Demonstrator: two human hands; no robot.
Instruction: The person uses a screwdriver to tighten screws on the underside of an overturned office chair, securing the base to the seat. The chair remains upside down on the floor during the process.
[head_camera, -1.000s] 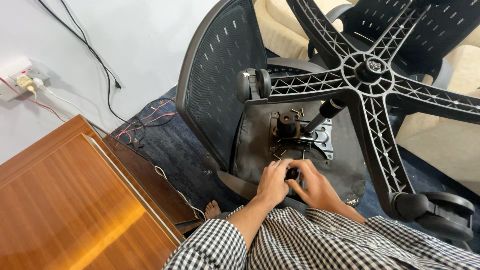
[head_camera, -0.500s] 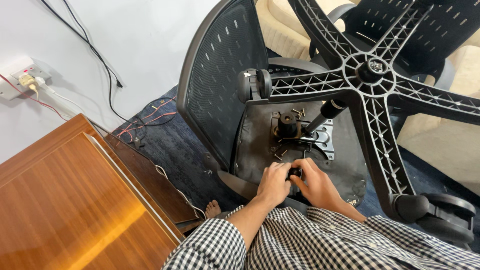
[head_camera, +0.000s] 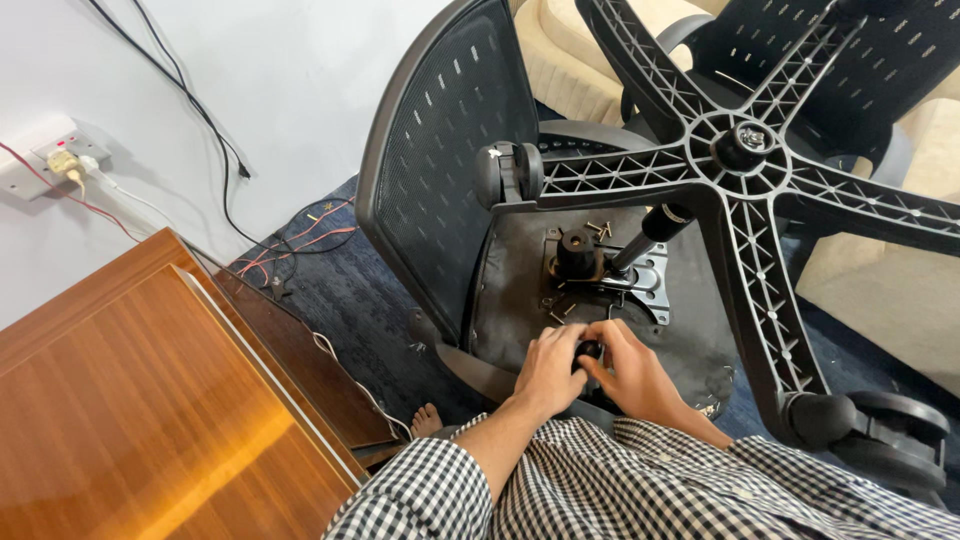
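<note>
Left hand (head_camera: 548, 368) and right hand (head_camera: 630, 372) both curled, fingers pinching a small black knob (head_camera: 588, 350) between them, at the near edge of the upturned chair seat (head_camera: 520, 270). Loose screws (head_camera: 597, 229) by the metal plate (head_camera: 648, 280).

I see a matt black plastic chair base (head_camera: 745, 160), ribbed, and a backrest (head_camera: 440, 150) of perforated mesh. The mounting plate (head_camera: 645, 280) looks like bare metal, I think. The desk (head_camera: 130, 400) is glossy wood; my sleeves (head_camera: 600, 490) are checked cloth.
</note>
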